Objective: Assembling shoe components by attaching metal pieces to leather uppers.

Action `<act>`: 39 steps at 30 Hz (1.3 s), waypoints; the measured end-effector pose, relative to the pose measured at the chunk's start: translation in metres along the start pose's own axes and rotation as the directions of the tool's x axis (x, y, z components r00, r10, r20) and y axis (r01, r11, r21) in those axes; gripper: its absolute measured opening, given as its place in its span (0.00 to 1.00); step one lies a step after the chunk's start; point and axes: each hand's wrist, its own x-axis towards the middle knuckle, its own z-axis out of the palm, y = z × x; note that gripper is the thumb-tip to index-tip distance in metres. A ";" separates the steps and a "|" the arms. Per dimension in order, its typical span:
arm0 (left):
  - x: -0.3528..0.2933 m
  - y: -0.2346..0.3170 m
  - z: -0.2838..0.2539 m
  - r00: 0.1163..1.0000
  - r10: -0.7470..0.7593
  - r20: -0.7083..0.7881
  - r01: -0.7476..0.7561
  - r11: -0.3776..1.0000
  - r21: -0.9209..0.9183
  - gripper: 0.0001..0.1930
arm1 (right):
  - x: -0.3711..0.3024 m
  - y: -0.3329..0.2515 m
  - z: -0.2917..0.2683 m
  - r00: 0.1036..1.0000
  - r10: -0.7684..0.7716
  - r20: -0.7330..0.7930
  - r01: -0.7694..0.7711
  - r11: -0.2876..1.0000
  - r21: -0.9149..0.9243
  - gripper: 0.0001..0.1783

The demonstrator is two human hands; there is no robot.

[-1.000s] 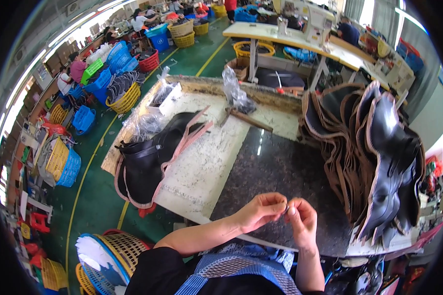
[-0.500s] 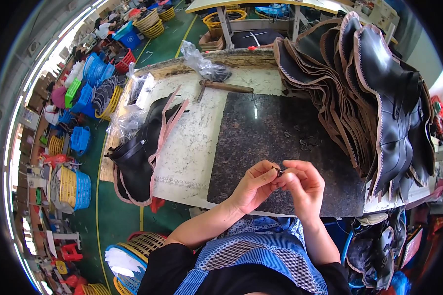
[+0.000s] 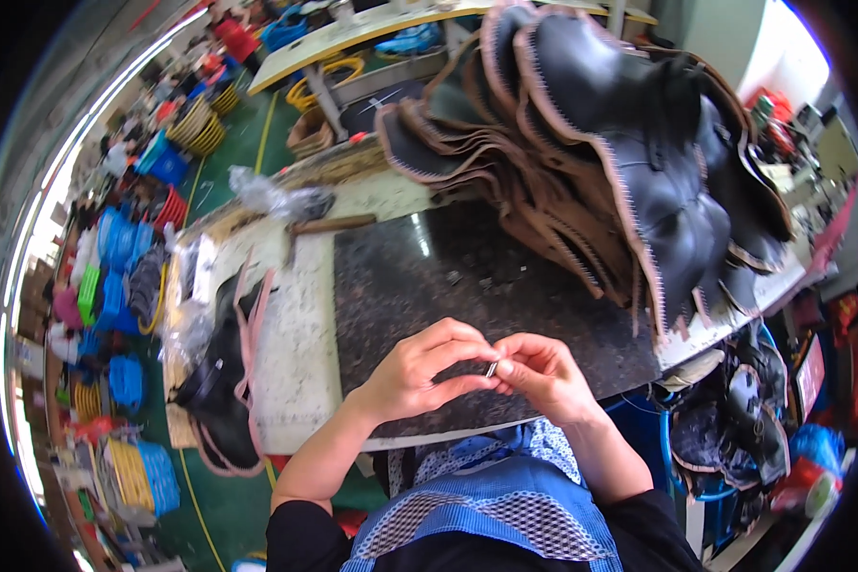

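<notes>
My left hand (image 3: 424, 372) and my right hand (image 3: 543, 377) meet over the near edge of a dark stone slab (image 3: 391, 286). Between the pinched fingertips of both sits a small shiny metal piece (image 3: 492, 369), mostly hidden, its exact kind too small to make out. A few tiny dark bits (image 3: 487, 283) lie on the slab beyond my hands. To the right of them rises a tall stack of black leather boot uppers (image 3: 629, 162) with brown lining and stitched pale edges. Another black boot upper (image 3: 221, 372) lies on the table's left side.
Past the slab rest a hammer (image 3: 329, 225) and a clear plastic bag (image 3: 272, 196) on the worn white table (image 3: 291, 329). A blue tub (image 3: 665, 419) of black pieces stands below at right. Baskets and crates, among them a blue one (image 3: 159, 477), line the green floor at left.
My view has swung to the right, so the table and the stack appear further left. My left fingers have shifted into a wider arch, and both hands stay together at the small piece.
</notes>
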 end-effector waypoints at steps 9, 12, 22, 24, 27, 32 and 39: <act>0.067 0.021 0.026 0.969 0.120 0.215 -0.041 0.939 -0.341 0.10 | -0.040 -0.016 -0.037 0.976 -0.108 0.188 0.024 0.915 0.402 0.07; 0.094 0.025 0.039 0.935 0.104 0.339 0.060 0.895 -0.442 0.05 | -0.052 -0.014 -0.048 0.966 -0.214 0.144 0.124 0.876 0.467 0.08; 0.327 -0.013 0.078 0.723 0.544 0.426 -0.560 0.101 0.822 0.22 | -0.077 -0.015 -0.054 0.931 -0.364 -0.020 0.358 0.902 0.242 0.08; 0.339 -0.022 0.073 0.749 0.446 0.489 -0.561 0.036 0.827 0.23 | -0.087 -0.011 -0.055 0.929 -0.371 -0.004 0.365 0.910 0.196 0.07; 0.336 -0.017 0.064 0.582 0.588 0.562 -0.668 -0.049 0.743 0.08 | -0.103 -0.012 -0.059 0.942 -0.330 -0.067 0.337 0.926 0.170 0.08; 0.320 -0.011 0.043 0.611 0.534 0.584 -0.738 0.116 0.665 0.05 | -0.098 -0.022 -0.048 0.969 -0.230 0.093 0.224 0.972 0.078 0.05; 0.242 0.063 -0.036 0.971 0.146 0.189 -0.233 0.424 0.875 0.13 | -0.076 -0.027 -0.020 0.926 -0.284 0.248 0.289 0.957 0.016 0.08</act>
